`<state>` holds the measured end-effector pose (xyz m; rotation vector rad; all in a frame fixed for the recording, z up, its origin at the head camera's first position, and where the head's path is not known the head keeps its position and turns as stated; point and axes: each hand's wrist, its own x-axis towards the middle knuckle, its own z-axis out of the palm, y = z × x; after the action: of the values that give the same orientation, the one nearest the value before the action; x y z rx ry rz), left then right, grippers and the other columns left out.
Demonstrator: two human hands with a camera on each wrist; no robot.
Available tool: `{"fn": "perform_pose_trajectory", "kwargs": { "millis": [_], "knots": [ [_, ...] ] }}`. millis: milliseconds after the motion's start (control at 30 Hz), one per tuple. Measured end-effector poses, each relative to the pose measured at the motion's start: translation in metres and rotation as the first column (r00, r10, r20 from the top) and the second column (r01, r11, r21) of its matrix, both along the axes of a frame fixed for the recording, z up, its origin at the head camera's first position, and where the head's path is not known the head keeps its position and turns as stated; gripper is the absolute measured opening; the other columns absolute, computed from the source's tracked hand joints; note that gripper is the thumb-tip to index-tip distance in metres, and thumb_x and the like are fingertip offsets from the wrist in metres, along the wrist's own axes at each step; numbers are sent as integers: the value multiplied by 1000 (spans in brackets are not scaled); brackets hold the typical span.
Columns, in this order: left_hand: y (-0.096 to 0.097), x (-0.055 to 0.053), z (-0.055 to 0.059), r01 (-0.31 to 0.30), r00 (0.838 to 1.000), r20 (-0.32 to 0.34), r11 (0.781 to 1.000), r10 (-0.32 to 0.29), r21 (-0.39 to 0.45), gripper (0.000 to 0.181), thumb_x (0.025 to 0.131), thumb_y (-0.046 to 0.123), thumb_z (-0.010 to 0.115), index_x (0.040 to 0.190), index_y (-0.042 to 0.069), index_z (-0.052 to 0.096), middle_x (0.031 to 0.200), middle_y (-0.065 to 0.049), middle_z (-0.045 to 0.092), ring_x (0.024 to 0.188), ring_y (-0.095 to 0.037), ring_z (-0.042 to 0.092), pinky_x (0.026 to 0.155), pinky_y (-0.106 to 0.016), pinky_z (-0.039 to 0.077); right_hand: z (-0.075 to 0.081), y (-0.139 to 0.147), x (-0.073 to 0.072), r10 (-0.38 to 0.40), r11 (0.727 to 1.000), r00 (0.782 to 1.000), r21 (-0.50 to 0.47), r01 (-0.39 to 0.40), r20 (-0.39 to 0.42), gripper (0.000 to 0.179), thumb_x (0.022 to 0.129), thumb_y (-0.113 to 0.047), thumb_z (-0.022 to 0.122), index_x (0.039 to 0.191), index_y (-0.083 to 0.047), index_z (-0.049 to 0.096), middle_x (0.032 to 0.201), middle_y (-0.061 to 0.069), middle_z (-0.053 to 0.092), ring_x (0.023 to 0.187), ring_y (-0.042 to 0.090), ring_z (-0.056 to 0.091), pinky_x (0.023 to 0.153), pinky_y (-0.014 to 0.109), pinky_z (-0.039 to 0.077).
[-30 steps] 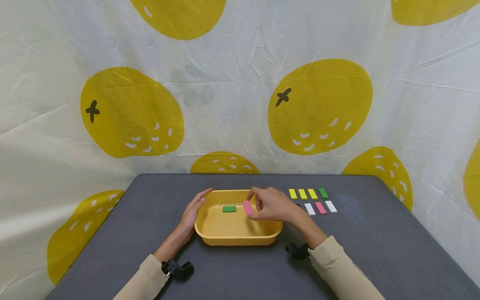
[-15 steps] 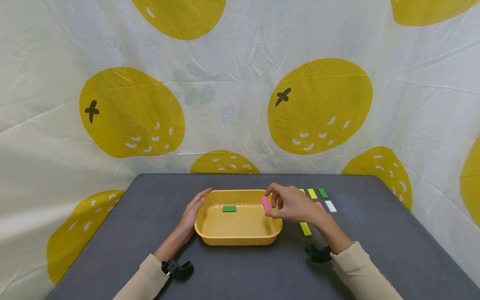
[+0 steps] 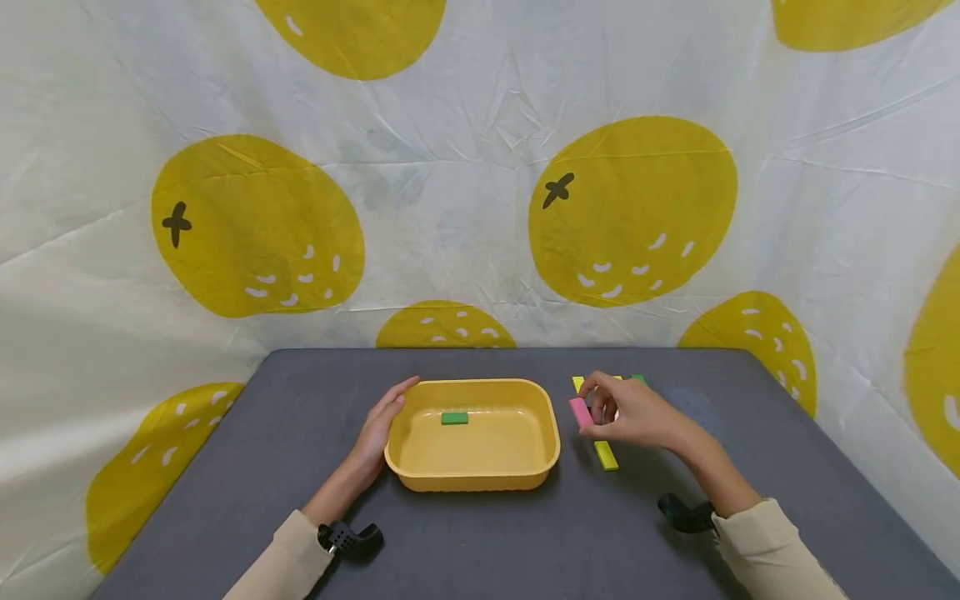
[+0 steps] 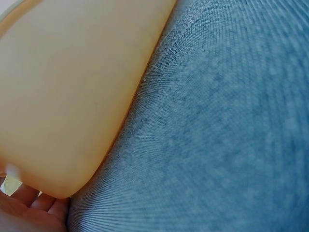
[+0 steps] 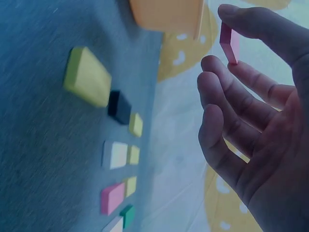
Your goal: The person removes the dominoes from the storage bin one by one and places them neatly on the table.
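My left hand rests along the left side of a yellow plastic basin, fingers extended at its rim. In the left wrist view, the fingers show at the corner of the basin's wall. A small green domino block lies inside, near the back. Right of the basin, my right hand pinches a pink domino block between thumb and fingertip; the other fingers are loosely bent. That pinched pink block is raised above the table in the right wrist view.
A yellow block lies below the right hand. The right wrist view shows a black block, a white block, another pink block, a green block and several more in rows. A patterned cloth hangs behind the table.
My right hand has carried the pink block rightward, from over the basin to the table beyond its right side. The left hand, basin and green block stay in place.
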<state>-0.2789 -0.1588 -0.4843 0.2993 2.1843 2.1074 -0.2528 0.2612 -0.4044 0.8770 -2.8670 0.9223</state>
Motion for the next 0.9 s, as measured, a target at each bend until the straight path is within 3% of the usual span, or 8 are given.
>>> {"fn": "perform_pose_trajectory", "kwargs": {
  "millis": [500, 900],
  "knots": [
    [0, 0, 0, 2, 1000, -8, 1000, -2, -3, 47, 114, 26, 32, 160, 15, 39, 168, -7, 33, 157, -29, 29, 126, -55, 26, -17, 31, -6, -15, 1000, 998, 5, 15, 64, 45, 82, -25, 88, 111, -8, 57, 74, -7, 62, 66, 5, 56, 64, 24, 52],
    [0, -2, 0, 2, 1000, -5, 1000, -2, -4, 48, 115, 24, 30, 161, 13, 36, 169, -7, 31, 156, -30, 32, 123, -55, 30, -30, 51, -17, 18, 999, 989, 28, -22, 147, 44, 81, -23, 87, 111, -7, 58, 73, -6, 63, 65, 4, 56, 64, 24, 50]
  ]
}}
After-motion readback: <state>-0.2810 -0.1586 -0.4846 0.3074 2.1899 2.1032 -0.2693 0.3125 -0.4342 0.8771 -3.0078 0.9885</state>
